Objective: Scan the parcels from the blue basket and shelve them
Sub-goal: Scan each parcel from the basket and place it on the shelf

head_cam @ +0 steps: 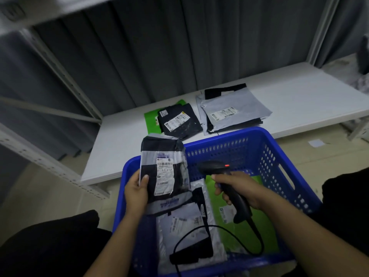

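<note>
Your L hand (137, 189) is raised over the blue basket (259, 148), thumb flat on the front edge of a black-and-grey parcel (163, 176) and fingers curled behind it. The parcel is held upright, label toward you. Your R hand (238, 189) is wrapped tight round the handle of the scanner (223, 172) — head aimed at the parcel, red light on top. Its cable (229, 232) loops over the basket contents.

In the basket, a green parcel (251, 234) and a pale grey parcel (185, 222) are partly covered by scanner & held parcel. On the shelf (299, 90) a dark parcel (179, 121) overlaps a green mailer (151, 121), w/ a grey stack (229, 109) just beside. Label text is too blurred to read — L fingers are mostly hidden.
</note>
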Tool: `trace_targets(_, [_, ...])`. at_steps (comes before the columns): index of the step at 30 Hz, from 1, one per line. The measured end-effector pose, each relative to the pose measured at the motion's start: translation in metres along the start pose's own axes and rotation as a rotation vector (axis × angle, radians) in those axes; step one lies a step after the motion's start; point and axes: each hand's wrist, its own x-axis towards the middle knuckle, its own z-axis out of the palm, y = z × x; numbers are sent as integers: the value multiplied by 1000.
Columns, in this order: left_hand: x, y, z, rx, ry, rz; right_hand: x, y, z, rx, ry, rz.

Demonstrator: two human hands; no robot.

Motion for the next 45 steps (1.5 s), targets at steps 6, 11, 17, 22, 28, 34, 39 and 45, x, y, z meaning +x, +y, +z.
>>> trace_targets(6, [2,-3,-1,73,40,21,-1,-2,-3,-23,-1,-13])
trace_targets(11, [3,-3,2,89,17,18,1,-2,-4,-29,-1,-13])
trace_targets(17, [14,7,14,52,-10,24,10,-19,-6,-91,38,-53])
trace_targets(22, [41,32,30,27,-34,93,27,-60,-20,-163,137,-127])
trace_targets(28, [94,72,75,-9,-99,105,59,-107,-62,-317,308,-209])
trace_targets(34, [154,116,168,-186,-216,67,84,-140,-117,-258,481,-256])
trace_targets(39, [203,145,259,-444,-278,-114,95,-153,-159,-161,591,-234])
trace_targets(45, [240,123,352,-253,-279,-89,102,-144,-189,-69,674,-153])
